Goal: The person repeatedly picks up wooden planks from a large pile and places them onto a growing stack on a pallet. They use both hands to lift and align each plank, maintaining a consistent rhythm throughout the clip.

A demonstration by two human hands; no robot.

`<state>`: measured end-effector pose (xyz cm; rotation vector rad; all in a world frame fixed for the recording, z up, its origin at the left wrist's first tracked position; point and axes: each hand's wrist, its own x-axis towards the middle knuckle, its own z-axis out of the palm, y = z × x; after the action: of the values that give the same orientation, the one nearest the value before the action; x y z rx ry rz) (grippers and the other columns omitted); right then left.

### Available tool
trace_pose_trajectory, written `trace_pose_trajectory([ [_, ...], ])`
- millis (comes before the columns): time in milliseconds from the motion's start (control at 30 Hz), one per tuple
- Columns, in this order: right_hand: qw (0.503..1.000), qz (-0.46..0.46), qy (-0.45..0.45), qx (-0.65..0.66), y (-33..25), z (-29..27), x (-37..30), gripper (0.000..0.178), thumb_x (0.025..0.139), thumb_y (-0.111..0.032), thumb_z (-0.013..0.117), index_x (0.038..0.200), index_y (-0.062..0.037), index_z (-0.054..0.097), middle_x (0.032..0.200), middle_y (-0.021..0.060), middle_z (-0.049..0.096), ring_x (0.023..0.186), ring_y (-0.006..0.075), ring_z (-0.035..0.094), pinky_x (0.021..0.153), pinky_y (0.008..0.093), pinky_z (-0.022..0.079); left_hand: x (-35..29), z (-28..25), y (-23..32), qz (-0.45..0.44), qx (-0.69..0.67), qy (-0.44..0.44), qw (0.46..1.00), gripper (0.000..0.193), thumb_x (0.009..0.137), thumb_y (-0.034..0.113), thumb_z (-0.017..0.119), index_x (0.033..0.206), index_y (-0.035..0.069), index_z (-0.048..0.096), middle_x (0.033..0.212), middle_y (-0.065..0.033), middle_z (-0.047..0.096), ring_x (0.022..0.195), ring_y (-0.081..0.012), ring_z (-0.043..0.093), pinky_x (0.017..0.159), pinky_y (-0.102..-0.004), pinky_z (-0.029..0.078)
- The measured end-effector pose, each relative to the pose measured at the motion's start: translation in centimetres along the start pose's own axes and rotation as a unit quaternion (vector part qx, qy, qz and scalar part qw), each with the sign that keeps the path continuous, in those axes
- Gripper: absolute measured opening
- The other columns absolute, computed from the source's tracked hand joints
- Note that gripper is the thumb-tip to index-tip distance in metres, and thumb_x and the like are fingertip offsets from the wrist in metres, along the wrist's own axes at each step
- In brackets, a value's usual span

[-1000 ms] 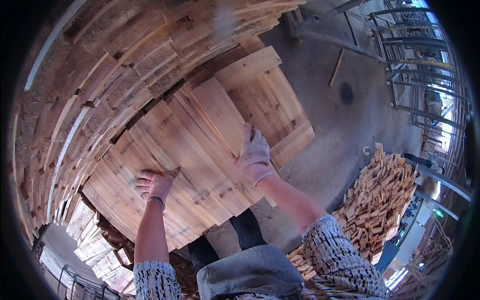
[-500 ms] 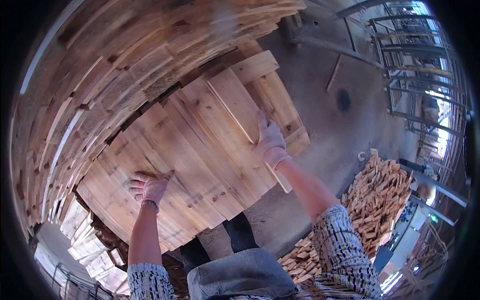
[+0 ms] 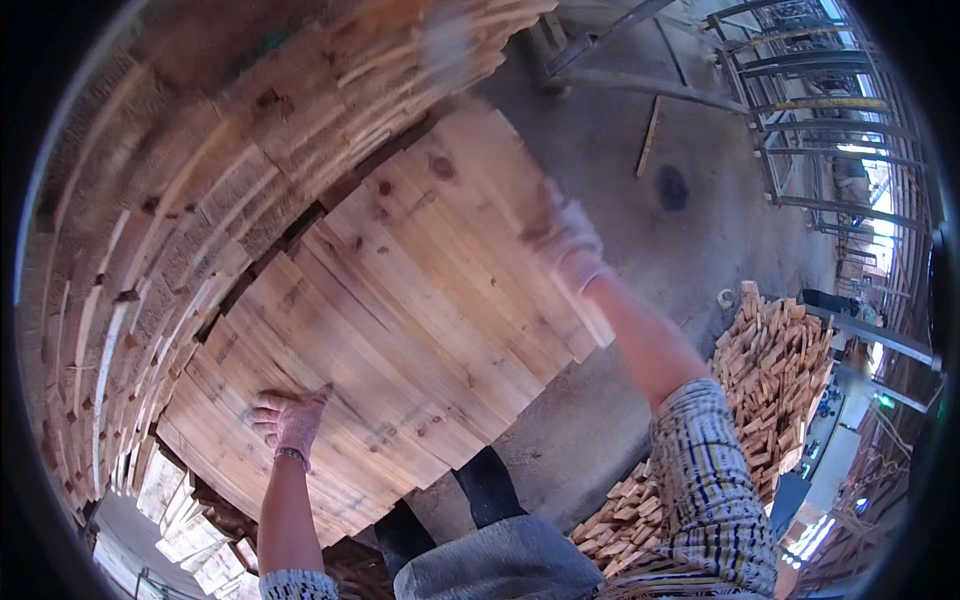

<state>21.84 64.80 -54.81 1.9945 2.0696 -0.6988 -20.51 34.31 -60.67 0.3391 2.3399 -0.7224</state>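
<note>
Side by side in front of me lie several flat wooden boards (image 3: 400, 300), forming a broad layer of pale, knotty wood. My left hand (image 3: 288, 420), in a light glove, rests on the boards at the near left with its fingers spread. At the right end of the layer, my gloved right hand (image 3: 572, 243) is closed around the outer edge of a wooden board (image 3: 510, 190). Motion blurs the fingers of this hand, and the board's pale edge shows just below them.
A high stack of planks (image 3: 210, 180) borders the layer on the far left. Cut wood pieces lie in a pile (image 3: 765, 385) at the right. Metal racks (image 3: 815, 110) stand at the far right, and a thin stick (image 3: 648, 137) lies on the concrete floor (image 3: 610, 130).
My right hand has moved rightward with the board, which now lies beside the others at the layer's right end and covers the pieces seen there before. My left hand stays spread on the boards.
</note>
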Motion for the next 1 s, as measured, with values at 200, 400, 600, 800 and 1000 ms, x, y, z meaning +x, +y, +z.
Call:
trace_pose_trajectory([
  [200, 0.998, -0.027, 0.047, -0.036, 3.2, 1.2, 4.7, 0.084, 0.093, -0.054, 0.061, 0.16, -0.0159, 0.028, 0.141, 0.0249, 0.051, 0.127, 0.044, 0.053, 0.108, 0.0453, 0.043, -2.1, -0.7, 1.0, 0.012, 0.003, -0.003, 1.0, 0.148, 0.065, 0.084, 0.072, 0.159, 0.002, -0.006, 0.161, -0.0364, 0.001, 0.149, -0.0533, 0.01, 0.119, -0.0613, 0.021],
  [400, 0.993, -0.048, 0.025, -0.104, 2.7, 3.3, 6.8, 0.073, 0.099, -0.053, 0.051, 0.157, -0.013, 0.032, 0.142, 0.0272, 0.051, 0.128, 0.0428, 0.054, 0.106, 0.0459, 0.045, -4.4, -4.3, 0.1, 0.051, -0.088, -0.105, 0.989, 0.151, 0.065, 0.08, 0.075, 0.158, -0.005, -0.008, 0.162, -0.037, -0.013, 0.15, -0.0542, -0.011, 0.12, -0.0658, 0.004],
  [600, 0.951, -0.127, 0.083, -0.268, 7.8, 2.7, 11.1, 0.063, 0.105, -0.045, 0.045, 0.151, -0.0034, 0.039, 0.144, 0.0266, 0.05, 0.126, 0.0396, 0.056, 0.105, 0.0453, 0.047, -5.1, -6.9, -2.2, 0.147, -0.178, -0.11, 0.967, 0.147, 0.068, 0.076, 0.075, 0.158, -0.006, -0.006, 0.163, -0.0356, -0.007, 0.151, -0.0544, -0.009, 0.118, -0.0704, 0.001],
  [800, 0.903, -0.172, 0.169, -0.354, -6.7, 13.6, -6.8, 0.073, 0.101, -0.05, 0.044, 0.153, 0.0006, 0.032, 0.148, 0.0327, 0.04, 0.131, 0.0481, 0.047, 0.108, 0.0535, 0.042, -5.0, -4.3, -4.8, 0.137, -0.265, -0.047, 0.953, 0.133, 0.072, 0.065, 0.078, 0.159, -0.002, 0.001, 0.162, -0.038, -0.001, 0.149, -0.0591, -0.006, 0.117, -0.0714, 0.003],
  [1000, 0.884, -0.28, -0.102, -0.361, -18.3, 19.7, -32.0, 0.097, 0.09, -0.063, 0.053, 0.159, -0.0035, 0.018, 0.159, 0.035, 0.02, 0.146, 0.0529, 0.026, 0.119, 0.0607, 0.024, -6.2, -1.2, -15.2, 0.303, -0.481, -0.095, 0.817, 0.1, 0.083, 0.054, 0.072, 0.156, 0.005, 0.027, 0.156, -0.0299, 0.032, 0.145, -0.0429, 0.032, 0.117, -0.0531, 0.028],
])
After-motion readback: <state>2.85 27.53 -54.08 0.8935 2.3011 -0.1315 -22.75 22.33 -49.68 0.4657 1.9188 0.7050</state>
